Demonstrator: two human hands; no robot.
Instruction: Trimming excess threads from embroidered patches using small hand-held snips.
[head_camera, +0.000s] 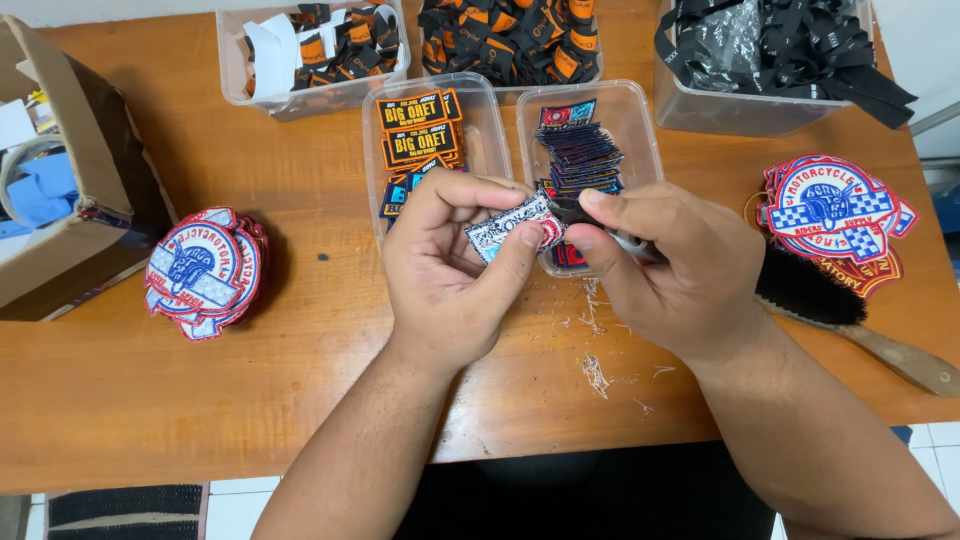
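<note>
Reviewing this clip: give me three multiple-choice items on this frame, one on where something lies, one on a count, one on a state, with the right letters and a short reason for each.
1. Where does the brush lie?
A. right of the hands, on the table
B. inside the cardboard box
C. in a clear tub

2. How many clear tubs stand directly behind the hands?
A. one
B. two
C. four

3. What is the left hand doing?
A. lying flat on the table
B. pinching a small patch
C. gripping the brush

Answers: 1 A, its dark bristles sit by the right hand, near the round patches. 2 B, the left tub and the right tub stand side by side. 3 B, thumb and fingers clamp the patch while the right hand holds a small metal tool to it.
</note>
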